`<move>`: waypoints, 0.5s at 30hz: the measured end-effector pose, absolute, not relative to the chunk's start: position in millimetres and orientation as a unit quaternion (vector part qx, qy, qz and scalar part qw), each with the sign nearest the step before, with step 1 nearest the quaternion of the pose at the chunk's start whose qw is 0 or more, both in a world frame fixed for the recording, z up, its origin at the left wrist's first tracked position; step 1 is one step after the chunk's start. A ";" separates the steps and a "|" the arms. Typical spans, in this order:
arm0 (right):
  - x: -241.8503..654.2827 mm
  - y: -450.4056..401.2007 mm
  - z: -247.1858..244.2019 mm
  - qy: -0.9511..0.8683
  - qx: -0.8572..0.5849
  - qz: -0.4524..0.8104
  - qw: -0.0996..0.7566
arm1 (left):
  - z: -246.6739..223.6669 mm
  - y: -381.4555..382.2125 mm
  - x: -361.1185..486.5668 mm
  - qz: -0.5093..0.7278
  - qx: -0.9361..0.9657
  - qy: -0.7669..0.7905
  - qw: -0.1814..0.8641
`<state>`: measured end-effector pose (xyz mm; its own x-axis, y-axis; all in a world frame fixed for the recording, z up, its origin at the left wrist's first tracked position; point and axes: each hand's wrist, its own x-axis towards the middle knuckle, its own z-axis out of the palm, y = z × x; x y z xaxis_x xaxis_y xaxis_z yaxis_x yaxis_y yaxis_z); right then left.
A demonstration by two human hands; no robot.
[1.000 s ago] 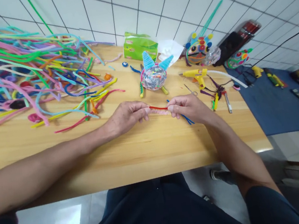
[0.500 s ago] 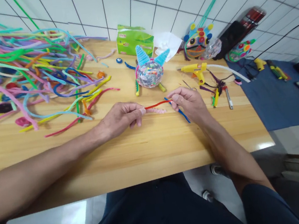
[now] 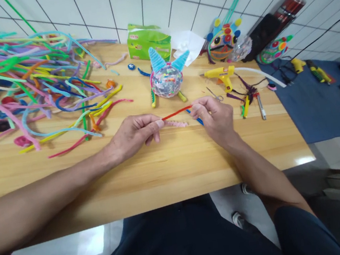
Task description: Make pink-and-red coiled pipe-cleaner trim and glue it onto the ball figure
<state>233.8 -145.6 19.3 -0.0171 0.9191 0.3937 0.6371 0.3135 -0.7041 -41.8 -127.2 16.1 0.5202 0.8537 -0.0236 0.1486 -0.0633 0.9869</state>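
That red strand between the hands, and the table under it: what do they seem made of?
The red strand looks like a fuzzy pipe cleaner, probably wire inside, since it spans stiffly between left hand and right hand. The table looks like pale varnished wood: visible grain, glossy edge.

Fuzzy red pipe cleaner (image 3: 176, 113); smooth varnished wood table (image 3: 163, 167), faint gloss; plastic yellow glue gun (image 3: 221, 74); matt blue cloth (image 3: 317, 109).

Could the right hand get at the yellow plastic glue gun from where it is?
Probably yes: the right hand is pinching the red pipe cleaner, but bare wooden table lies between it and the yellow plastic glue gun.
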 end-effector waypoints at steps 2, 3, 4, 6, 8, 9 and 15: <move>233.5 -144.2 17.0 -0.704 -0.553 0.196 0.399 | 15.0 -122.2 -43.4 0.310 0.658 0.392 0.563; 234.3 -142.9 16.4 -0.722 -0.541 0.199 0.384 | 14.1 -119.2 -44.5 0.310 0.658 0.400 0.558; 235.8 -141.2 16.3 -0.742 -0.525 0.190 0.371 | 13.2 -116.2 -45.5 0.312 0.657 0.407 0.553; 240.3 -137.5 17.1 -0.775 -0.497 0.151 0.360 | 11.1 -111.3 -47.3 0.315 0.660 0.417 0.540; 245.9 -133.9 18.2 -0.786 -0.487 0.121 0.361 | 8.8 -108.6 -48.5 0.307 0.677 0.418 0.522; 248.6 -132.3 18.3 -0.787 -0.488 0.116 0.360 | 7.5 -107.9 -49.0 0.300 0.690 0.417 0.510; 258.5 -126.4 10.0 -0.789 -0.516 0.138 0.303 | -0.1 -103.2 -53.2 0.296 0.743 0.423 0.425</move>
